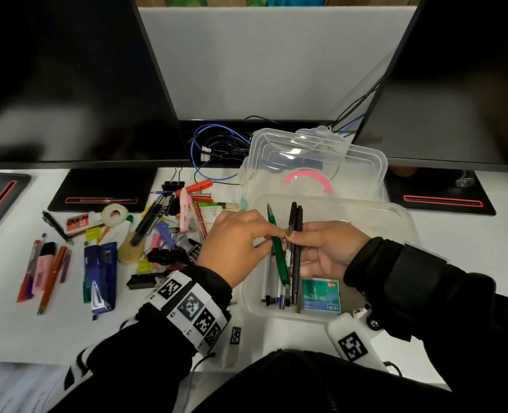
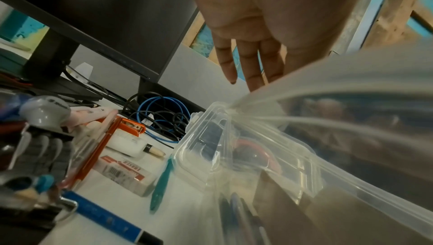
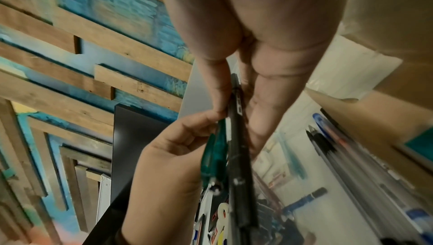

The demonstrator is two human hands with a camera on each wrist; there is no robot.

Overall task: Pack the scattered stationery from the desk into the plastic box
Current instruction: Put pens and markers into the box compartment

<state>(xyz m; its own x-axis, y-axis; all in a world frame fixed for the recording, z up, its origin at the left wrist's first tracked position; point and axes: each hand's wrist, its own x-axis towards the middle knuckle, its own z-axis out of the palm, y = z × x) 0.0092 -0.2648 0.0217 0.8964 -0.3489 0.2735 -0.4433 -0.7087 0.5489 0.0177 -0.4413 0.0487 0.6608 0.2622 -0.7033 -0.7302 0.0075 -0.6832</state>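
1. Head view: above the clear plastic box (image 1: 408, 222), the right hand (image 1: 327, 248) grips two black pens (image 1: 295, 251); the left hand (image 1: 232, 245), just beside it, pinches a green pen (image 1: 279, 257).
2. Left wrist view: three fingers (image 2: 251, 67) extend straight; thumb hidden.
3. Right wrist view: both hands meet on the pens; more pens (image 3: 351, 158) lie below in the box.

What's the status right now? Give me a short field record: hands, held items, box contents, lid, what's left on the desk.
left hand: pinches the green pen
right hand: holds the black pens above the box
plastic box: open, in front of the person
box contents: several pens along the left side, teal staple box
lid: off, lying behind the box
left on desk: blue stapler, tape roll, pink highlighter, binder clip, many loose pens
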